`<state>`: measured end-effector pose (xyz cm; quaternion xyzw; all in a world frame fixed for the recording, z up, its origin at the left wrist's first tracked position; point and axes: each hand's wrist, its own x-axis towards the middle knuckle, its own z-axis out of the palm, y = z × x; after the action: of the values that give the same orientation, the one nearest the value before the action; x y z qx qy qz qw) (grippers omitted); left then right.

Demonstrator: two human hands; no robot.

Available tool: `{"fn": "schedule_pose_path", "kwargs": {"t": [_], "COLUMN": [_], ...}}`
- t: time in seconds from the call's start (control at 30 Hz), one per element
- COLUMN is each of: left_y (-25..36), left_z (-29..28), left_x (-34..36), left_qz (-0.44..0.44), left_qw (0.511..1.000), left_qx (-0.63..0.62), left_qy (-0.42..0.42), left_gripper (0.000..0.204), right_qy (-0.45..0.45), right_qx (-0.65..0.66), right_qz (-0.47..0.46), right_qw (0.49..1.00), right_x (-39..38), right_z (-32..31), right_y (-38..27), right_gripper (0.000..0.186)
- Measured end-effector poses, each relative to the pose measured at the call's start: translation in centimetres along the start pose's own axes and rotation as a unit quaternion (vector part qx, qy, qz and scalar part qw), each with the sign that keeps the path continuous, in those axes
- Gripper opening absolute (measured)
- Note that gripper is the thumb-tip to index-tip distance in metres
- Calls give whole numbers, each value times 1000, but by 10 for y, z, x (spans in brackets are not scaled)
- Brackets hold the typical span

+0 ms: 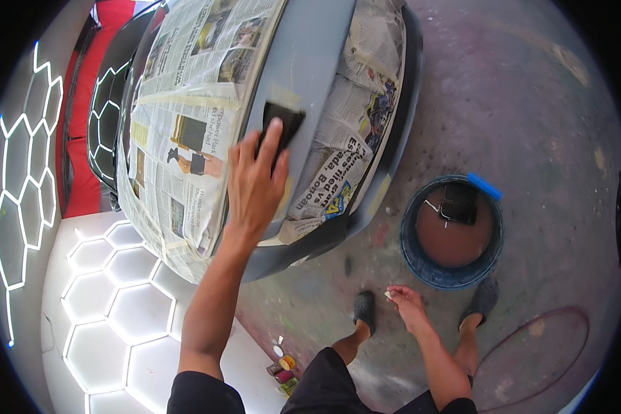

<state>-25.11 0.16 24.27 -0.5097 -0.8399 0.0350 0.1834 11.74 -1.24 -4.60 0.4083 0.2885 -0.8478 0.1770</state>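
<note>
My left hand [254, 183] presses a black piece of sandpaper [288, 119] flat against the bare grey panel [307, 52] of a car's body. Its fingers lie stretched along the sheet, partly covering it. Newspaper [207, 76] taped down masks the car on the left of this grey strip, and more newspaper [366, 83] covers the part to its right. Low in front of me, away from the car, my right hand [410, 307] is closed in a pinch around a small whitish thing [388, 294], too small to name.
A dark blue bucket [408, 245] of reddish-brown water stands on the stained floor to the right, with a blue bar-shaped thing [485, 186] across its rim. A thin hose [586, 324] curves at the lower right. Small cans [283, 376] stand by the wall.
</note>
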Motion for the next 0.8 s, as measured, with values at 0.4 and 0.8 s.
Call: {"fn": "schedule_pose_path", "kwargs": {"t": [0.4,0.8], "left_y": [18,28], "left_z": [4,11], "left_x": [-7,-9], "left_qz": [36,11], "left_qw": [999,1000], "left_qx": [-3,-5], "left_qy": [20,11], "left_gripper": [45,48], "right_qy": [-2,-2], "right_qx": [-4,-8], "right_qz": [-14,-1], "right_qw": [1000,1000], "right_x": [2,2], "right_z": [-5,-5], "right_y": [1,-1], "right_gripper": [24,25]}}
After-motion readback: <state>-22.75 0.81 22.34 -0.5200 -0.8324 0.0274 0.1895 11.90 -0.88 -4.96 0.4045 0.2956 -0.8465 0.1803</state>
